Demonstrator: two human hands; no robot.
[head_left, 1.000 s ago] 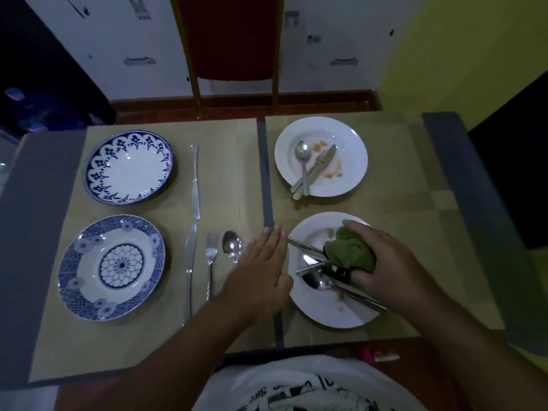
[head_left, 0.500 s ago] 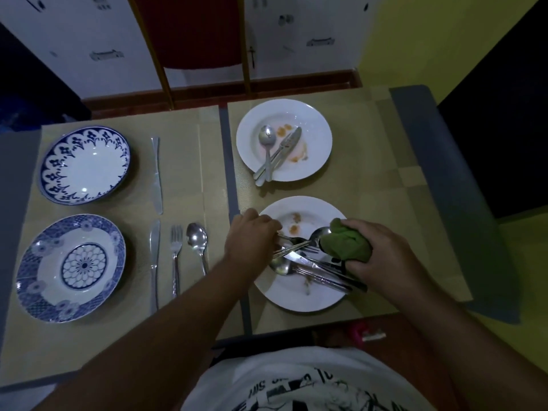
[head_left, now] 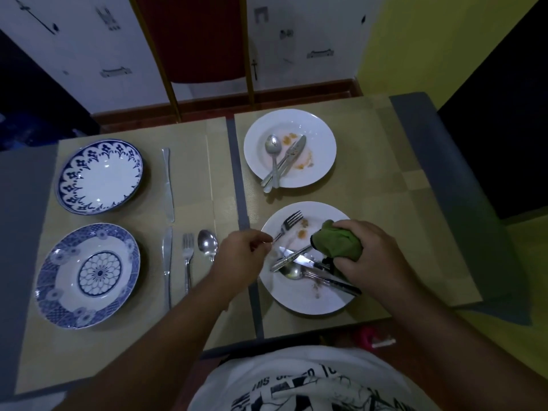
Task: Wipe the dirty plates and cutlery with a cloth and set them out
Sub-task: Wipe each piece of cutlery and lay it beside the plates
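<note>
Starting from the left side of the table, two blue-and-white patterned plates lie one behind the other on a beige woven placemat (head_left: 189, 327): the far plate with a dark blue leaf border (head_left: 99, 176) and the near plate with a flower medallion in its centre (head_left: 88, 275). Both look clean. Just beside them lie a steel table knife (head_left: 168, 185) at the far place, and at the near place a second steel knife (head_left: 167, 262), a steel fork (head_left: 188, 259) and a steel spoon (head_left: 207, 243), side by side in a row. I judge that this half is already wiped and set out, although the far place has only a knife. In the middle, the left hand (head_left: 240, 259) reaches over the gap between the mats, and its fingertips are pinched together on the handle of a dirty steel fork (head_left: 289, 223) whose tines rest on the near plain white plate (head_left: 299, 301). This plate carries orange food spots and also a knife, a spoon and more cutlery crossed over each other. The right hand (head_left: 370, 259) is closed around a crumpled green cloth (head_left: 336, 243), which is held over the right part of the same plate; one piece of cutlery goes into the cloth, but I cannot tell if the hand clamps it too. Behind it, the far plain white plate (head_left: 323, 137) is stained with orange sauce and holds a spoon and other cutlery, untouched. So about half of the work seems left: both white plates and their cutlery.
</note>
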